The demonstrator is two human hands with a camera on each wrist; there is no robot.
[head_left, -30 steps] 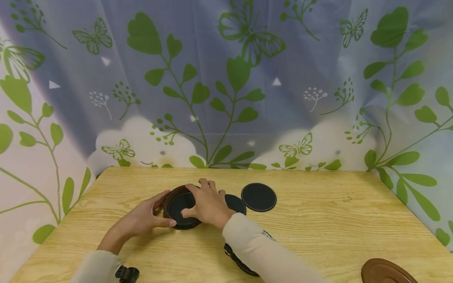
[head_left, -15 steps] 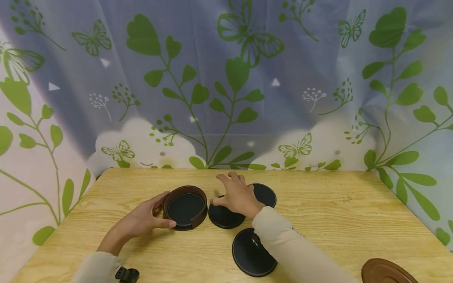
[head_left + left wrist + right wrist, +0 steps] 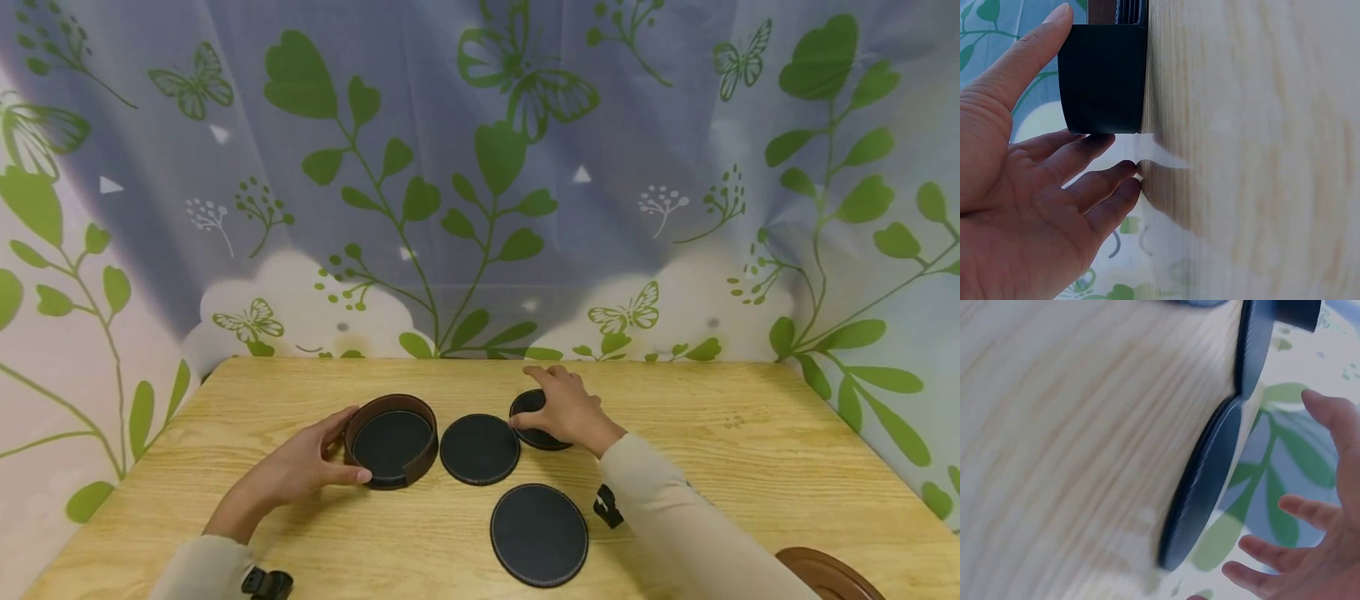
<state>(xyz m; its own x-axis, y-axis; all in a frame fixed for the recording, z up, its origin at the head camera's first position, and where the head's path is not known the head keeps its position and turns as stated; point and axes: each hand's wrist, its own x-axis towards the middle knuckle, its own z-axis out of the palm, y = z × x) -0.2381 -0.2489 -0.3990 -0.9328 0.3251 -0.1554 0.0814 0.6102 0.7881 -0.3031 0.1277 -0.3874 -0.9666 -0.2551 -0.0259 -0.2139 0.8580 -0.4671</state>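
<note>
My left hand holds a round, brown-lined coaster holder on the left of the table, thumb at its near side and fingers at the far side. Black coasters lie inside it. In the left wrist view, the holder's dark outer wall sits between thumb and fingers. My right hand, fingers spread, hovers over the far black coaster, partly covering it. In the right wrist view that coaster lies apart from the fingertips. A second stitched coaster lies beside the holder, and a third coaster lies nearer me.
A brown round disc lies at the table's front right, cut off by the frame. The wooden table runs back to a patterned curtain. Black straps with small devices sit on both wrists.
My right hand has left the holder and moved right, past the middle coaster to above the far coaster, uncovering the middle and near coasters. The left hand stays on the holder.
</note>
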